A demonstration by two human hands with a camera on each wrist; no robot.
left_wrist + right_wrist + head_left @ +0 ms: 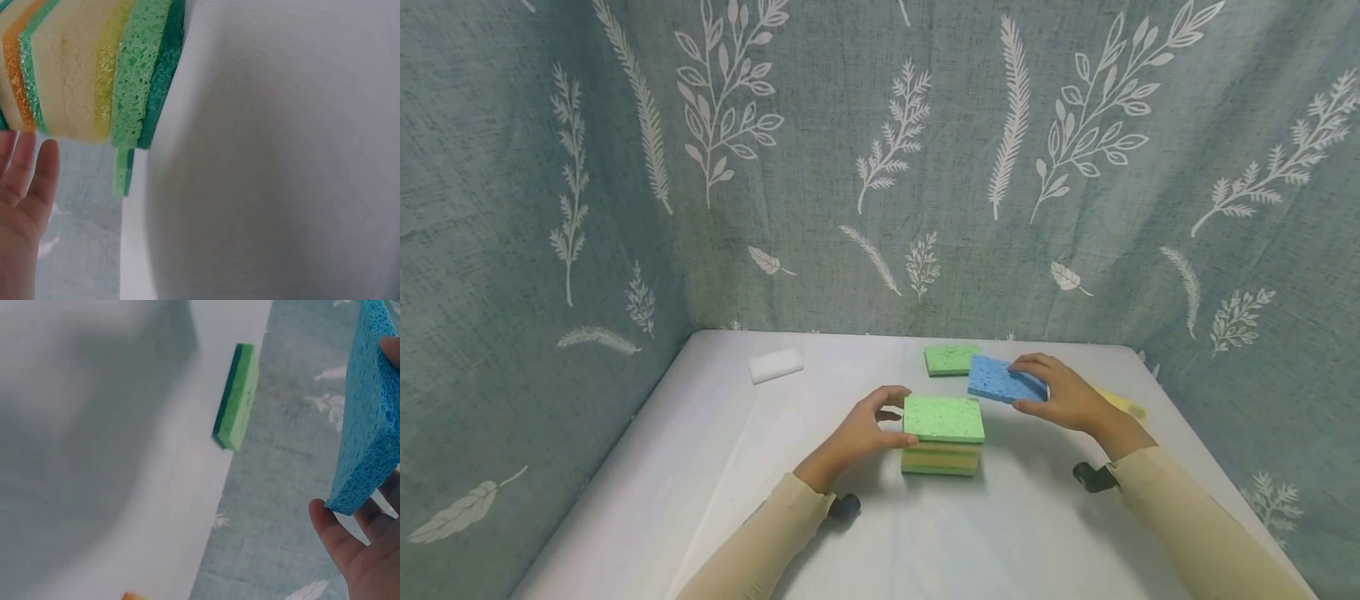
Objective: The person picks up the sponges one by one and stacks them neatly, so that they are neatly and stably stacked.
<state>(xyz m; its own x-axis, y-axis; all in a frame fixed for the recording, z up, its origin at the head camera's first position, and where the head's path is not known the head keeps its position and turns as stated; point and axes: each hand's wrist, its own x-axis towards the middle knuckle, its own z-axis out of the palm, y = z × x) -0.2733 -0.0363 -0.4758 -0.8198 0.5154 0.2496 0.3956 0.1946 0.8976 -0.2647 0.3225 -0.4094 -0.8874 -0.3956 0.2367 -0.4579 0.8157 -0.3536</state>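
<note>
A stack of sponges (942,458) stands on the white table, layered in green, yellow and cream, with a light green sponge (943,418) on top. My left hand (867,432) holds the stack's left end, thumb at the front edge and fingers at the back; in the left wrist view its fingertips (47,153) meet the stack's side. Up and to the right of the stack, my right hand (1063,396) grips a blue sponge (1000,379) by its right end. The right wrist view shows this blue sponge (365,419) held between thumb and fingers, raised off the table.
Behind the stack lies a green sponge (951,360) with a darker green side. A white oblong block (777,365) is at the back left. Partly hidden behind the right wrist is a yellow thing (1122,403). Patterned grey-green cloth (820,292) walls the table's back and sides.
</note>
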